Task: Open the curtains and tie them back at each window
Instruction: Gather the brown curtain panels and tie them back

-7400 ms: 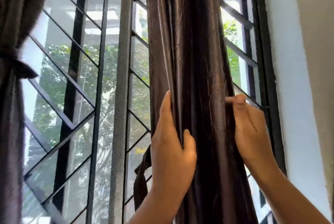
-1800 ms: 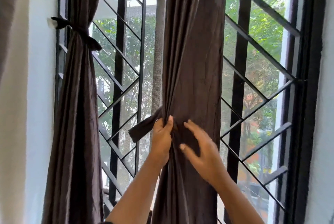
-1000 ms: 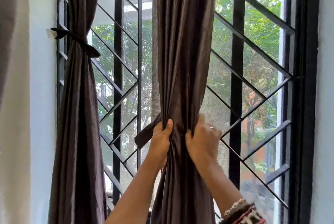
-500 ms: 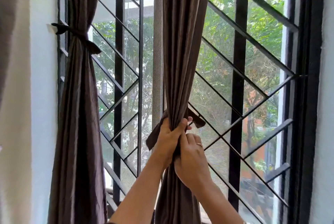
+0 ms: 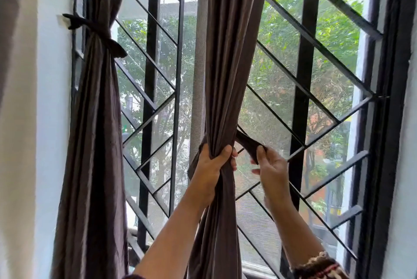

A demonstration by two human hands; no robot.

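Observation:
A dark brown curtain (image 5: 228, 53) hangs in the middle of the window, bunched into a narrow column. My left hand (image 5: 212, 163) is clenched around the bunch at waist height. A matching fabric tie-back strip (image 5: 247, 142) comes out from behind the curtain to the right, and my right hand (image 5: 272, 168) pinches its end. A second curtain (image 5: 97, 143) at the left edge of the window is cinched by its own tie-back (image 5: 99, 33), which is fixed to the wall.
Behind the curtains is a black metal window grille (image 5: 302, 89) with diagonal bars and an insect screen. White wall (image 5: 52, 121) flanks the window on the left, and the dark window frame (image 5: 397, 98) on the right.
My right hand has let go of the curtain bunch and moved right, pulling the tie-back end out from behind the curtain. My left hand keeps its grip on the bunch.

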